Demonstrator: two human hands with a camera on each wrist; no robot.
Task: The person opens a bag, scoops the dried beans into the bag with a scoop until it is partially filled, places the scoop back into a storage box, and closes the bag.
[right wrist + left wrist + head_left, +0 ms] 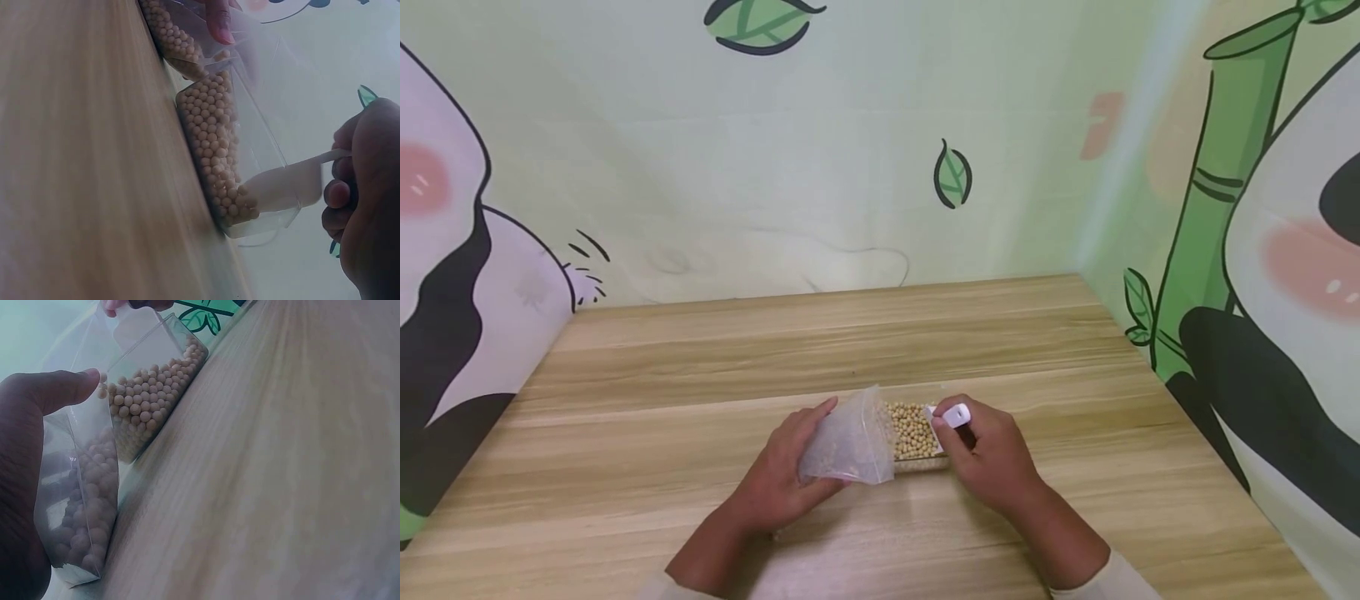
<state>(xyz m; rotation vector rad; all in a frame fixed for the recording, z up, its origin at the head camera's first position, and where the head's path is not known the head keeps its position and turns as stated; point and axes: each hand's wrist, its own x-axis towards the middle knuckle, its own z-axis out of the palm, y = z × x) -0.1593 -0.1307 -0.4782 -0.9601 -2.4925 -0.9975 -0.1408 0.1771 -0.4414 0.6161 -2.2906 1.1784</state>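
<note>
My left hand (pixel 778 483) grips a clear plastic zip bag (pixel 846 442), its thumb and fingers on either side. Round beige beans (pixel 94 500) fill its lower part in the left wrist view. The bag's open mouth faces right, against the left end of a clear box (pixel 262 119) on the table. More beans (pixel 912 431) lie inside that box. At its right end, my right hand (pixel 1000 458) pinches the handle of a white scoop (pixel 275 187). The scoop's blade dips into the box, its tip among the beans.
The wood-grain table (pixel 715 350) spreads around the box on all sides. A pale green printed backdrop (pixel 850 167) with leaves stands behind it. Printed pandas and bamboo (pixel 1232 167) flank the table at left and right.
</note>
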